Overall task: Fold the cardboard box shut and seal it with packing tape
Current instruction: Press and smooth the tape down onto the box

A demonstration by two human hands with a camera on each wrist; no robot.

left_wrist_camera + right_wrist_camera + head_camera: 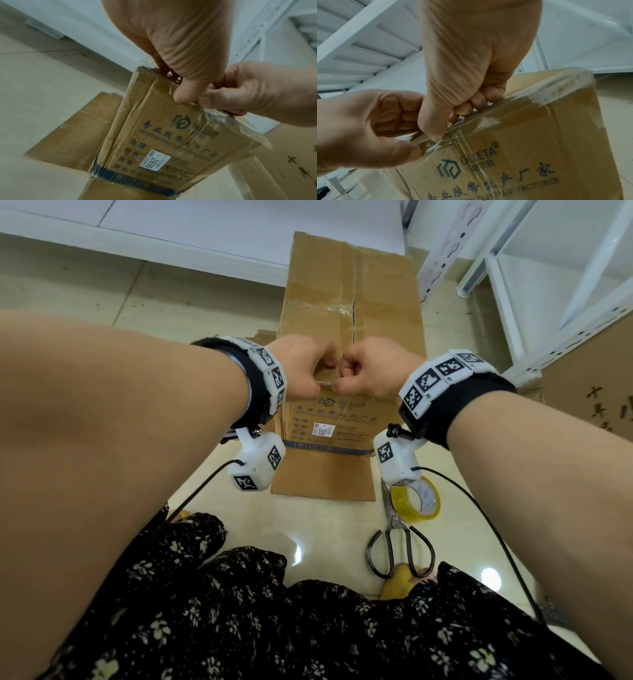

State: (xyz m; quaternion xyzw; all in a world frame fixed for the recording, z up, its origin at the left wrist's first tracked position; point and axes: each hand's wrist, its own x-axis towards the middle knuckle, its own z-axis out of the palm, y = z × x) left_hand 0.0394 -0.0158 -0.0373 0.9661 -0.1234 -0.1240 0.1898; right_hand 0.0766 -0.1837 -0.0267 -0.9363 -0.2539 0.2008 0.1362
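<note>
While the cardboard box (346, 344) stands on the floor (144, 302) in front of us, we have both hands at the upper edge of its printed near side. Our left hand (301, 371) and our right hand (373, 369) are curled side by side, almost touching, and each pinches the edge, thumb on the outside and fingers over it. The wrist views show old clear tape (539, 100), wrinkled and partly lifted, along that same edge. We judge that we grip close together so as to pull or crease the cardboard at one spot, or perhaps to peel that tape; we cannot tell which. Sealing has not begun.

Just right of the box's near flap lies the roll of packing tape (416, 499), yellowish, and beside it the scissors (399, 542), both untouched and near our right wrist. White metal shelving (534, 302) stands to the right, with another piece of cardboard (589, 412) leaning under it. Our wrist camera cables (479, 518) trail across the floor near the scissors and could snag when we reach for the roll
</note>
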